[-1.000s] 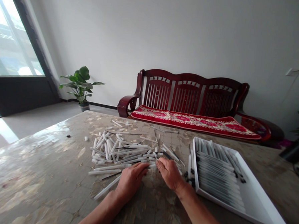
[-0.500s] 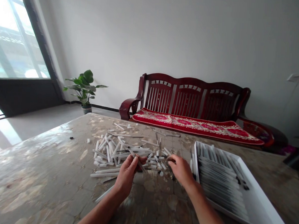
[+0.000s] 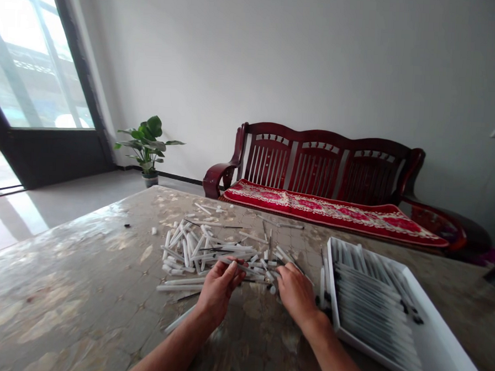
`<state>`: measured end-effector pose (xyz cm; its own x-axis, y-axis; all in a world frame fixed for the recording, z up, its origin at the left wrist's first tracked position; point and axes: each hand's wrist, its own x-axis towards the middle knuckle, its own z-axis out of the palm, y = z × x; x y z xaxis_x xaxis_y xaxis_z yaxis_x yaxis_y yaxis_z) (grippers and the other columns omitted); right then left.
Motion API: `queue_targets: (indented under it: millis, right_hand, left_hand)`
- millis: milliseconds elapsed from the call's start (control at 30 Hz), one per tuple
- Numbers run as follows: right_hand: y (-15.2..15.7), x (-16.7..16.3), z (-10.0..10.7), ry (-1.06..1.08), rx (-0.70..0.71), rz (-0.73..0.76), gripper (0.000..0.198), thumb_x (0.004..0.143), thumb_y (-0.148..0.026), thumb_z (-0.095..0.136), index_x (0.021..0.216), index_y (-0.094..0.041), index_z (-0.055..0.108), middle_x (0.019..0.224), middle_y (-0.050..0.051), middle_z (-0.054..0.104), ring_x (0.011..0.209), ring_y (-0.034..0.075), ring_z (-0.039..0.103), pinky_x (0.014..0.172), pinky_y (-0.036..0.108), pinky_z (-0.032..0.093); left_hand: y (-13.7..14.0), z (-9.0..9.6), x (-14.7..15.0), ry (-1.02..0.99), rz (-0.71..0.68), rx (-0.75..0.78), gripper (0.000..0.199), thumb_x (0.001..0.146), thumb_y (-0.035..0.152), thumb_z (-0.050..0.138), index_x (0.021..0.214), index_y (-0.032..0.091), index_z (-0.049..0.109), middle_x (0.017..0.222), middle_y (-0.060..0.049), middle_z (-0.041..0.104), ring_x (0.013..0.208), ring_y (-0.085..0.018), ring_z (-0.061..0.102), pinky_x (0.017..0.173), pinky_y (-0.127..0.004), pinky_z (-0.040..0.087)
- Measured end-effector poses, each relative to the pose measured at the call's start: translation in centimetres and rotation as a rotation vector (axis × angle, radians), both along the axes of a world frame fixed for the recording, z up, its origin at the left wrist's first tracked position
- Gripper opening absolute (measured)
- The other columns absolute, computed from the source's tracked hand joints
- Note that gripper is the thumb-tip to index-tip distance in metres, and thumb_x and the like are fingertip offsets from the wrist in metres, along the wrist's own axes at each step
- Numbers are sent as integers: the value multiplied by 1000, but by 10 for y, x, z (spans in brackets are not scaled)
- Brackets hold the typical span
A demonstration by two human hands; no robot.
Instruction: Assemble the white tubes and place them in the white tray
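My left hand (image 3: 219,289) is closed around a slim, pale pen barrel (image 3: 243,267), which points right towards my other hand. Fingers bent and pinched together, my right hand (image 3: 295,292) is just right of the barrel's end; what lies between its fingertips is too small to make out. Behind both hands spreads a loose pile of white pen barrels and caps (image 3: 186,243), with thin dark refills among them. A few longer white barrels (image 3: 179,287) lie beside my left wrist.
A white shallow box (image 3: 438,342) on the right holds rows of clear pens with dark ends (image 3: 374,303). The patterned table (image 3: 79,304) reaches back to a red wooden bench (image 3: 315,156). A potted plant (image 3: 148,144) stands at the back left.
My right hand has moved slightly left and closer to my left hand. The barrel in my left hand has turned flatter, its end towards the right. The view has shifted a little.
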<state>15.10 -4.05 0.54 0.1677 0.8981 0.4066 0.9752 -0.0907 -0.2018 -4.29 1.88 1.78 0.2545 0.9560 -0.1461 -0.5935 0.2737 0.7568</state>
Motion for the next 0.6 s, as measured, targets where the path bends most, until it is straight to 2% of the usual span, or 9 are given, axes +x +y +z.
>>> queue_targets:
  millis: [133, 300, 600]
  right_hand:
    - [-1, -7, 8, 144, 137, 129, 24, 87, -10, 52, 99, -23, 68, 96, 5, 68, 90, 20, 67, 77, 30, 50]
    - [-4, -20, 14, 223, 202, 307, 28, 90, -9, 49, 104, -24, 68, 97, 6, 67, 92, 20, 66, 83, 32, 53]
    - [-4, -26, 7, 222, 253, 341, 34, 90, -5, 46, 107, -24, 68, 97, 7, 66, 92, 21, 66, 81, 34, 56]
  left_hand:
    - [1, -2, 0, -4, 51, -19, 30, 65, 26, 85, 83, 18, 62, 88, -3, 74, 76, -16, 73, 75, -30, 61]
    - [2, -3, 0, -5, 55, -19, 34, 62, 28, 87, 82, 17, 62, 86, -3, 75, 79, -18, 73, 78, -32, 61]
    - [-1, -5, 3, -22, 58, -5, 43, 53, 34, 92, 81, 16, 64, 84, -3, 76, 77, -17, 73, 74, -31, 61]
